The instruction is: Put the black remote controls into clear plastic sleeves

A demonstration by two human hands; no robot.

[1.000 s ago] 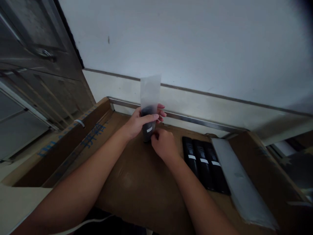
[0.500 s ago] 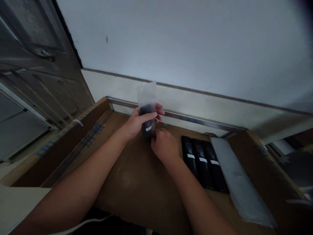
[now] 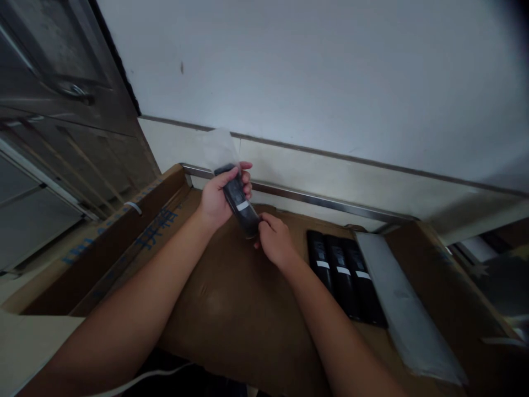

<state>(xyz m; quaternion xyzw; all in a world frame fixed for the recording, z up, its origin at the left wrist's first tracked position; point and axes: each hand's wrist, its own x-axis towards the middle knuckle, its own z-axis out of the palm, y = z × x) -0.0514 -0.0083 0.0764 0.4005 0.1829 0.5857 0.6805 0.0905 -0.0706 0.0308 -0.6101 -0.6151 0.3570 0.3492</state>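
My left hand [image 3: 219, 199] is wrapped around a slim black piece [image 3: 236, 197] that looks like a remote control, with a white label across it. It sits inside a clear plastic sleeve [image 3: 219, 144], whose loose end sticks up beyond my fingers. The piece is tilted, its lower end toward my right hand [image 3: 275, 238]. The fingers of that hand pinch the lower end of the sleeve; the fingertips are partly hidden. To the right, several similar black remote controls [image 3: 341, 275] lie side by side, each with a white label.
A stack of clear plastic sleeves [image 3: 407, 309] lies right of the black row. Everything rests on brown cardboard [image 3: 231, 314] with raised side walls [image 3: 124, 237]. Behind runs a metal rail [image 3: 314, 199] before a white wall [image 3: 314, 82]. A metal door [image 3: 53, 60] stands at left.
My left hand has shifted slightly left and the bagged piece has tipped from near upright to a slant, its top leaning left. My right hand now pinches at its lower end.
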